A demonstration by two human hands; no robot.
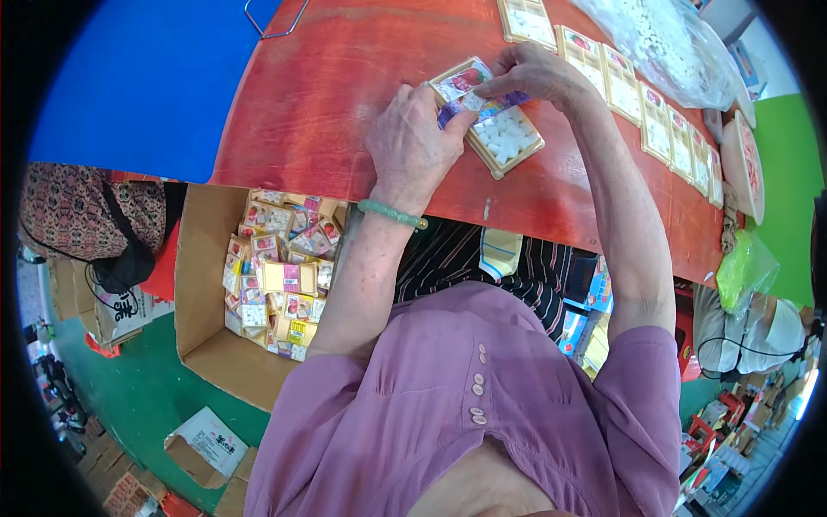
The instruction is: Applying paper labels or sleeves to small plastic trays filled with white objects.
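On the red table, a shallow cream-coloured tray (pixel 508 159) lies at a slant in front of me. Small white pieces (pixel 501 136) fill its near compartment. The far part carries a card with a red fruit picture (pixel 465 81). A purple printed band (pixel 508 103) crosses the middle of the tray. My left hand (pixel 415 142) is closed on the tray's left edge, its thumb against the band. From the far right, my right hand (pixel 538 73) has its fingers closed on the band at the middle; the fingertips partly cover what they pinch.
Similar trays (pixel 622 86) stand in a row along the table's far right side, beside a clear bag of white pieces (pixel 659 52). A cardboard box (pixel 202 284) of packed trays sits below the table edge, left of me. A blue board (pixel 138 86) covers the table's left end.
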